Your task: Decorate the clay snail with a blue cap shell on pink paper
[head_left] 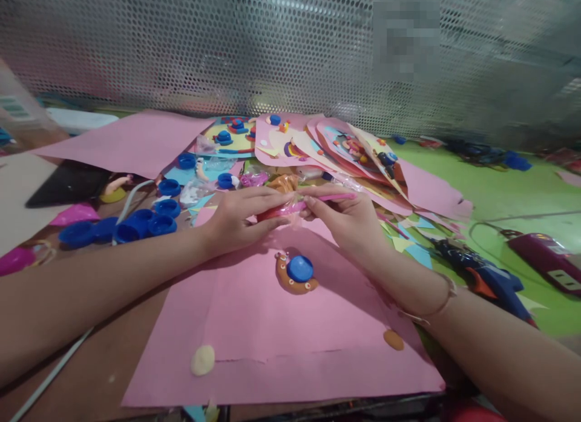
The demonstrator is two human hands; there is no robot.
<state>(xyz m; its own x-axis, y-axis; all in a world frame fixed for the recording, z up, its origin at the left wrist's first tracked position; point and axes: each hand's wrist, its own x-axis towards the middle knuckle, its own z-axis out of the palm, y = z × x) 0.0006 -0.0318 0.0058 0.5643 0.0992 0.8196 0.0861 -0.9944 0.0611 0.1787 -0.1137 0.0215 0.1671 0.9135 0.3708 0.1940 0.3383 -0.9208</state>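
Observation:
Above the pink paper sheet point(254, 325), my left hand point(247, 219) is closed around a small clear plastic wrapper with red-pink clay point(275, 213) inside. My right hand point(347, 219) meets it, thumb and fingers pinching the wrapper's edge. A thin pink stick point(336, 197) also lies in the right fingers, pointing right. Below the hands, a blue bottle cap point(300, 268) sits on the sheet with a curved brown clay piece point(290, 283) around its lower left, dotted with small pale rings. A cream clay disc point(203, 360) and an orange-brown clay disc point(393, 339) lie near the sheet's front corners.
Several blue caps point(140, 222) cluster at left near a white cable point(129, 201) and a dark tablet-like slab point(68, 183). Decorated paper sheets point(290, 137) are piled at the back, before a perforated metal panel point(218, 46). On the right lie a glue gun point(481, 273) and a maroon power strip point(542, 252).

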